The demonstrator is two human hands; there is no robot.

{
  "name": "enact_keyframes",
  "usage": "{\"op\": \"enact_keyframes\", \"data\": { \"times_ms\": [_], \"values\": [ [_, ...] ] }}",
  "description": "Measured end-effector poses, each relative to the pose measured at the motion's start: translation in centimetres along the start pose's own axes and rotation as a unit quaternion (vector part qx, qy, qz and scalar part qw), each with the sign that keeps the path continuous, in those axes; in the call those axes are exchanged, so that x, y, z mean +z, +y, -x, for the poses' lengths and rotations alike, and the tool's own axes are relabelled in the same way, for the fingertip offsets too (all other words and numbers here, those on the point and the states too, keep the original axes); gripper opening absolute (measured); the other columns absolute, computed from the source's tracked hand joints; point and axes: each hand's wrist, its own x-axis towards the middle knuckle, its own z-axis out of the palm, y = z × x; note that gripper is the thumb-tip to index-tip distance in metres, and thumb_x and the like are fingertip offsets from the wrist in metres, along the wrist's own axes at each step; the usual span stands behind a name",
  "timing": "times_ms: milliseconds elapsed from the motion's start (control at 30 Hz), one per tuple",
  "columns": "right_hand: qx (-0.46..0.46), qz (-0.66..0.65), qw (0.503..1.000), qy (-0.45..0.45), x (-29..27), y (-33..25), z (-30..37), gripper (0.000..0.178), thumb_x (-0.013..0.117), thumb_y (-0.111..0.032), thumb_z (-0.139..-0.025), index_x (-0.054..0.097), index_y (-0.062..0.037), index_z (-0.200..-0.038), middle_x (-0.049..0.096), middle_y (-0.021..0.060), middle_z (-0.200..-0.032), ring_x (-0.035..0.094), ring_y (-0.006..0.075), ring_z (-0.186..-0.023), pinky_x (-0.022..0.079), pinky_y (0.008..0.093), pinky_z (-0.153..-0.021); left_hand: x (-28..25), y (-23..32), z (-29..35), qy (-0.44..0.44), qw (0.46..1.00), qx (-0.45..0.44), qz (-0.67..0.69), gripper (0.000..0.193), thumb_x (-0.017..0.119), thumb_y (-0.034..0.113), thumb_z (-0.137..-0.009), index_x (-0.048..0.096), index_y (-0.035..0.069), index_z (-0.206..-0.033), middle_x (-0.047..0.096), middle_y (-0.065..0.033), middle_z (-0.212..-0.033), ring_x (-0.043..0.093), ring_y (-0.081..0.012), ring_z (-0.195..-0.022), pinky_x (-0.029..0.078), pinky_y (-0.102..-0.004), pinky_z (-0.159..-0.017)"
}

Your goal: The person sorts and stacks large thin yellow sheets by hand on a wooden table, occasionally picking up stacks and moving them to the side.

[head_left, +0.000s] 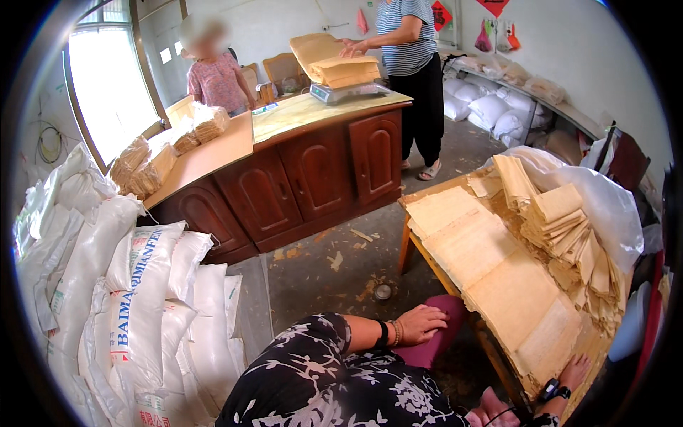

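My left hand (424,324) lies flat on my knee in maroon cloth (445,313), its fingers stretched out and holding nothing. A black band and a bracelet circle that wrist. Far to the right, my right hand (573,371) rests open at the near end of a wooden table (594,334), with a black watch on its wrist. Beside it, a long folded tan sheet (491,274) lies spread along the table, creased into panels. Past this sheet, folded tan sheets (562,228) are heaped in an overlapping pile, next to clear plastic (605,196).
White sacks (149,299) are stacked at my left. Ahead stands a reddish-brown cabinet (306,178) bearing a scale (348,92) with tan bundles, where a person in stripes (409,43) handles them. Another person (215,78) stands behind. A small metal object (383,292) is on the floor.
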Motion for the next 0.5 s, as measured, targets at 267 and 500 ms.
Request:
{"op": "enact_keyframes", "data": {
  "times_ms": [267, 500],
  "values": [
    [0.001, -0.007, 1.000, 0.005, 0.56, 0.43, -0.35, 0.053, 0.039, -0.040, -0.102, 0.042, -0.0090, -0.145, 0.035, 0.0148, -0.154, 0.031, 0.0324, -0.142, 0.027, 0.0431, -0.114, -0.42, 0.22, -0.19, -0.005, 1.000, 0.007, 0.003, 0.036, 0.059, 0.013, -0.080, 0.061, 0.012, -0.117, 0.056, -0.0088, -0.131, 0.049, -0.0284, -0.124, 0.037, -0.0420, -0.102],
    [0.002, 0.002, 1.000, 0.008, 0.83, 0.45, -0.44, 0.053, 0.037, -0.040, -0.102, 0.041, -0.0095, -0.146, 0.034, 0.0148, -0.154, 0.030, 0.0317, -0.142, 0.026, 0.0438, -0.114, -0.29, 0.08, -0.07, 0.001, 1.000, 0.008, 0.002, 0.037, 0.059, 0.012, -0.080, 0.061, 0.012, -0.117, 0.056, -0.0085, -0.132, 0.049, -0.0287, -0.124, 0.037, -0.0421, -0.102]
  ]
}}
